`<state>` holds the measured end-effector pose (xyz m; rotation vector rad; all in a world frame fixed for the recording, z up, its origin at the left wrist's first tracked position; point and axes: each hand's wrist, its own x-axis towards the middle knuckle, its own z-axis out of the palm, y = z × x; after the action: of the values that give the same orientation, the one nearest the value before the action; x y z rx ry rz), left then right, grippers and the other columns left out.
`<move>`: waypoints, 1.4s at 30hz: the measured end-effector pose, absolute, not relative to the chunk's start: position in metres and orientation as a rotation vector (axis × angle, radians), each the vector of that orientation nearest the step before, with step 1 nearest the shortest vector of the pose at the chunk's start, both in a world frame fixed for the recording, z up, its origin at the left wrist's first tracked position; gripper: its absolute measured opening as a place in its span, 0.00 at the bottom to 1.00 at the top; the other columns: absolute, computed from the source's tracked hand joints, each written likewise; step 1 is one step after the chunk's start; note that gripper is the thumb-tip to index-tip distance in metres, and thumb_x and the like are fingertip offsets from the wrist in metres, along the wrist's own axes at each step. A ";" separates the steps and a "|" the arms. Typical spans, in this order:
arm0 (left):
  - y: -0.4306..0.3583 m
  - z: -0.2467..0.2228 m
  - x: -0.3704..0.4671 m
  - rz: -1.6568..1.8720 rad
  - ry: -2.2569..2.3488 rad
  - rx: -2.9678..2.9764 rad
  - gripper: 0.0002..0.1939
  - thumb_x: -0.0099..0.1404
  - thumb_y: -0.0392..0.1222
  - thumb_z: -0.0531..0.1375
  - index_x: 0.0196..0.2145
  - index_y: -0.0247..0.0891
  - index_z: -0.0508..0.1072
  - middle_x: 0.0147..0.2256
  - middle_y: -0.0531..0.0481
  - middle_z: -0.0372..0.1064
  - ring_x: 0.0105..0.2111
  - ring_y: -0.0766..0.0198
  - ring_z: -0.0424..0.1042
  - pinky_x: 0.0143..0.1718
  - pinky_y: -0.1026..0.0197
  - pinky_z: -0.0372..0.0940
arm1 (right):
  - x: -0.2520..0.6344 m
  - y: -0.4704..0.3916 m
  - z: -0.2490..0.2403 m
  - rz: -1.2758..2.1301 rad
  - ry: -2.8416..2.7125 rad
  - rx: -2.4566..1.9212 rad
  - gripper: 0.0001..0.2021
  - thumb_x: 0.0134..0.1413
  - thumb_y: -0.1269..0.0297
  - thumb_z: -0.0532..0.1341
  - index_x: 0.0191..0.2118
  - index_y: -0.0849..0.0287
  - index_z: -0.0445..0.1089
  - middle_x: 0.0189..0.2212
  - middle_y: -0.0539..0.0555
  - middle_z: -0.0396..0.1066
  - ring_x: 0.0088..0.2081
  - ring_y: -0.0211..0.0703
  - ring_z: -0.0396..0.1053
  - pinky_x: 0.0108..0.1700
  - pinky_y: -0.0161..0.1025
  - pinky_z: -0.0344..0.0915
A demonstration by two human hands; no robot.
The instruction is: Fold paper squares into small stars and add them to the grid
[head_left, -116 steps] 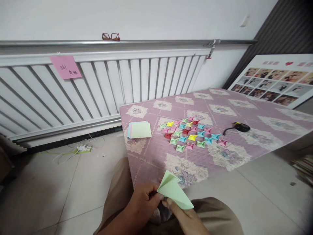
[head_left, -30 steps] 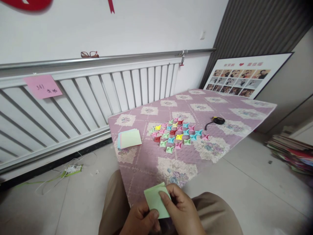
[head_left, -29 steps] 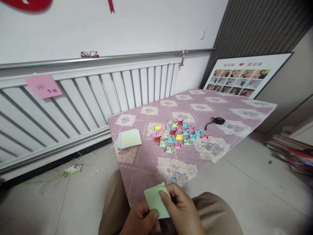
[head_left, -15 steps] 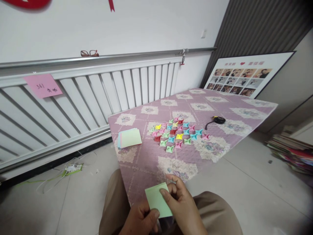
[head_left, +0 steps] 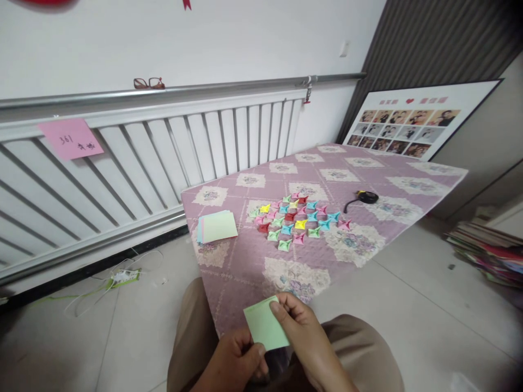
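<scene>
Paper (head_left: 266, 325) of light green colour, almost square, is held above the person's lap, in front of the near end of the table (head_left: 241, 277). The left hand (head_left: 239, 356) has its thumb and bent fingers clamped on the lower left part of the sheet. The right hand (head_left: 304, 332) pinches the upper right part, thumb on top and fingers behind it. Along the far edge of the sheet, a narrow line is visible, like a fold.

On the flowered tablecloth, small folded paper pieces (head_left: 300, 224) in green, pink, blue, yellow and red lie in slanting rows. To their left lies a stack of coloured sheets (head_left: 219, 226), pale green on top. To their right is a black object with a strap (head_left: 369, 197); any mark on it is too small to tell.

A pink note (head_left: 71, 139) on the radiator (head_left: 229, 133) carries the handwritten number "361", followed by characters which I cannot read with certainty. The photo board (head_left: 402, 125) shows pink characters on both sides of a red heart, too blurred for reading.
</scene>
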<state>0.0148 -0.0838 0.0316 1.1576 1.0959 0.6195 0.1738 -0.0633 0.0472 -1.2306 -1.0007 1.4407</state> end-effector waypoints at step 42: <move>-0.079 0.013 0.009 0.848 1.074 0.944 0.22 0.49 0.57 0.66 0.31 0.34 0.74 0.22 0.54 0.63 0.22 0.69 0.56 0.26 0.65 0.53 | 0.162 -0.079 0.035 1.083 -1.147 -1.258 0.20 0.46 0.56 0.64 0.46 0.54 0.63 0.30 0.48 0.65 0.31 0.38 0.65 0.35 0.34 0.64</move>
<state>0.0094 -0.0794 0.0131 0.9436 1.0735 0.8480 0.1620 -0.0786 0.0348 -1.2582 -1.1475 1.0830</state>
